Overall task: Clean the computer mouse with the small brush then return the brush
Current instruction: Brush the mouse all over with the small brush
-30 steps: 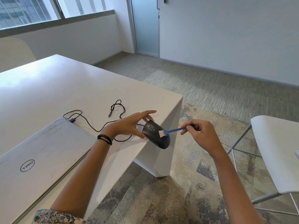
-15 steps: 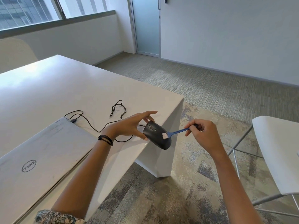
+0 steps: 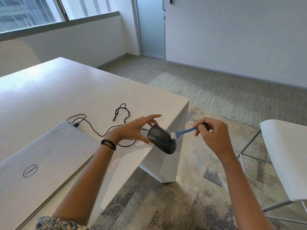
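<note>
Brushing is the step in hand: we hold the computer mouse up off the table at its near corner with our left hand, thumb under one side, other fingers curled round the far side, index finger stretched out straight above it. Our right hand pinches the blue handle of the small brush between thumb and bunched fingertips (rest of the fingers folded in). White bristles touch the mouse's right flank, just behind the button area. Mouse tilted, nose toward the table, tail hanging past the edge over the carpet.

Its cable trails back across the table in loose loops to a plug beside the closed laptop.

Judgement: cleaning is mid-way at best; only the one side is under the bristles now. Next move likely calls for short strokes along the seams and wheel, with the left hand turning the mouse to expose other faces, keeping slack in the cable.

Containers: none visible, so no holder or case for the brush; where it gets returned we cannot tell. White chair stands at right, unused.
</note>
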`<action>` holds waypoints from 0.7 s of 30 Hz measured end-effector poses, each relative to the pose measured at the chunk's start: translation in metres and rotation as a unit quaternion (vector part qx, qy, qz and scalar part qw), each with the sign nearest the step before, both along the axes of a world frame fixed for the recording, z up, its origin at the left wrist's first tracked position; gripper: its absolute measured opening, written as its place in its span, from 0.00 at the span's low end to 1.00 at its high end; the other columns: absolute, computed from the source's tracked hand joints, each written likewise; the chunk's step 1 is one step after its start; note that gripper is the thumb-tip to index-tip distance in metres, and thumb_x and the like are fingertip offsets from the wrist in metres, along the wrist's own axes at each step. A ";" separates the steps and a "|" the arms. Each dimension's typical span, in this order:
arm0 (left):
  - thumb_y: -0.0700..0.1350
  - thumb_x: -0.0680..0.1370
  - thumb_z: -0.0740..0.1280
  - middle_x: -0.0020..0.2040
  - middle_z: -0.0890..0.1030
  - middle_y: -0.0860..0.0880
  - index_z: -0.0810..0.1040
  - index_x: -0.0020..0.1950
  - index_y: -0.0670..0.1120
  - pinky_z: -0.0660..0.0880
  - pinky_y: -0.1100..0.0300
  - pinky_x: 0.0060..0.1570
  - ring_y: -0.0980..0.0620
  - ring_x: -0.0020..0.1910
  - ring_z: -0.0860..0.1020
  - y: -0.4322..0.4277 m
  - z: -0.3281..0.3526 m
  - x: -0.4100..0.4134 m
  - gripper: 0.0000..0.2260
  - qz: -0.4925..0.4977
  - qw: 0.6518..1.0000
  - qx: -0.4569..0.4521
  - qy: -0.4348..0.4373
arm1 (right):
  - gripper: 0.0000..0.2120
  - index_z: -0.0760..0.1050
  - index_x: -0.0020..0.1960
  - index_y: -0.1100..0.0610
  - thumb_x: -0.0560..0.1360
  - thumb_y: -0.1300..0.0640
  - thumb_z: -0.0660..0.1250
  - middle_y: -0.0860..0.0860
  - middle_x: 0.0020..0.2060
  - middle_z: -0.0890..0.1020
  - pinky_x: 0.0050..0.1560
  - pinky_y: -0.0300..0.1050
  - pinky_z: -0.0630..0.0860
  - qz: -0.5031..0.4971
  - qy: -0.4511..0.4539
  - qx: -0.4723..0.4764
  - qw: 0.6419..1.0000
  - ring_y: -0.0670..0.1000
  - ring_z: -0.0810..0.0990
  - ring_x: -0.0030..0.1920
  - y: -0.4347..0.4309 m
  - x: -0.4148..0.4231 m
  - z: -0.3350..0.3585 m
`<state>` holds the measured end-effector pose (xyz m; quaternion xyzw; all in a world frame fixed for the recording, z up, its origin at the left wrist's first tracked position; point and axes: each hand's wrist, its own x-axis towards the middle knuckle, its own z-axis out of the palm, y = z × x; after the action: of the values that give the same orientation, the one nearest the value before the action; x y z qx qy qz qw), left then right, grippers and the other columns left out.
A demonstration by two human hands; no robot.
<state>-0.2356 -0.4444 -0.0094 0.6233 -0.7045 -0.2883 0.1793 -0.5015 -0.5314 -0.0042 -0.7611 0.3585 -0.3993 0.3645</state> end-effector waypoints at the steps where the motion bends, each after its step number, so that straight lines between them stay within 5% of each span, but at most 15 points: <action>1: 0.44 0.68 0.76 0.57 0.72 0.60 0.55 0.74 0.52 0.61 0.65 0.64 0.64 0.60 0.69 0.000 0.000 0.000 0.42 0.000 1.000 0.000 0.000 | 0.10 0.81 0.37 0.60 0.71 0.69 0.63 0.52 0.26 0.81 0.23 0.30 0.64 0.009 0.015 -0.008 1.000 0.46 0.71 0.24 0.001 0.001 0.000; 5: 0.45 0.68 0.76 0.57 0.71 0.63 0.54 0.74 0.52 0.59 0.68 0.63 0.68 0.59 0.68 0.000 0.000 0.000 0.42 -0.004 1.000 -0.003 -0.006 | 0.09 0.80 0.38 0.59 0.73 0.67 0.63 0.51 0.27 0.81 0.25 0.31 0.68 0.047 0.059 -0.040 0.996 0.51 0.74 0.25 0.006 0.006 -0.002; 18: 0.47 0.67 0.76 0.58 0.73 0.60 0.55 0.74 0.55 0.63 0.57 0.66 0.60 0.62 0.69 0.001 0.002 -0.001 0.42 -0.002 1.000 -0.003 -0.007 | 0.09 0.78 0.42 0.56 0.76 0.65 0.62 0.51 0.30 0.81 0.28 0.44 0.73 0.071 0.092 -0.090 0.989 0.51 0.75 0.27 0.006 0.002 0.000; 21: 0.48 0.68 0.76 0.59 0.73 0.59 0.54 0.74 0.55 0.62 0.56 0.67 0.59 0.62 0.69 0.001 0.001 -0.002 0.42 -0.003 1.000 -0.003 -0.010 | 0.09 0.78 0.42 0.56 0.76 0.65 0.62 0.50 0.30 0.81 0.29 0.33 0.71 0.095 0.081 -0.068 0.990 0.47 0.76 0.29 0.008 0.003 0.001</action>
<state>-0.2379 -0.4437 -0.0082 0.6233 -0.7090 -0.2810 0.1731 -0.4988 -0.5229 -0.0029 -0.8445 0.2853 -0.3229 0.3179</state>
